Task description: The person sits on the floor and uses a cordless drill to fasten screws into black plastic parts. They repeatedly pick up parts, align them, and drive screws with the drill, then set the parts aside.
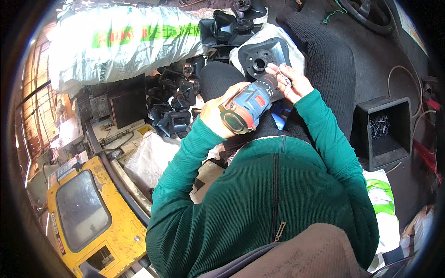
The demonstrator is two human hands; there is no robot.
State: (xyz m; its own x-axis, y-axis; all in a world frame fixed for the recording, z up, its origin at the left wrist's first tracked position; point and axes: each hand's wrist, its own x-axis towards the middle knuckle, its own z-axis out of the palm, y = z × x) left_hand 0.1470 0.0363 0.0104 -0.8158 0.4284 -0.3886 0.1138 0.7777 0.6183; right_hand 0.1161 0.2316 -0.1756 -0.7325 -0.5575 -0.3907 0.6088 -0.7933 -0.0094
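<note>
My left hand [215, 113] is wrapped round a blue and red cordless drill [252, 103], its chuck pointing away to the upper right. Close by the chuck, my right hand [296, 83] pinches small metal pieces that look like screws [283, 79]. A black moulded part [276, 50] with a square flared rim and a round flanged hole rests between my knees. White sheeting [298, 58] lies under it. The drill's tip is next to my right fingers, and whether it touches the part I cannot tell.
Several similar black parts [178, 99] are piled left of my legs, with more [222, 28] ahead. A large white sack [125, 46] lies at far left. A dark bin [388, 155] of small screws stands at right. A yellow machine panel [118, 227] is at lower left.
</note>
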